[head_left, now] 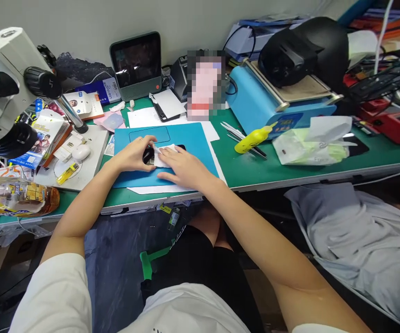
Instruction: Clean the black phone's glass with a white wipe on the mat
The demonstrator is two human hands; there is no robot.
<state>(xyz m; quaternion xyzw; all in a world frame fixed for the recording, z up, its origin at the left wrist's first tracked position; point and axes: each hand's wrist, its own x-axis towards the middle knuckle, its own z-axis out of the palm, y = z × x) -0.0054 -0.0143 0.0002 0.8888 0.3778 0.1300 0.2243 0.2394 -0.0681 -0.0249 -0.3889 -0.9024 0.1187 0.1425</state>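
A dark phone (147,155) lies on a blue mat (193,138), largely covered by my hands and a white tissue (160,160). My left hand (134,153) grips the phone at its left end, thumb and fingers on opposite edges. Across the phone's face, my right hand (185,165) presses the tissue down with its fingers, the thumb apart on the mat. Most of the phone's surface is hidden.
A microscope (9,92) and a drink bottle (19,198) stand left. Behind are a screen device (137,64) and a pixelated area. On the right are tweezers (232,130), a yellow bottle (251,139), a tissue pack (300,147), a blue machine (255,99) and a seated person's grey clothing (345,231).
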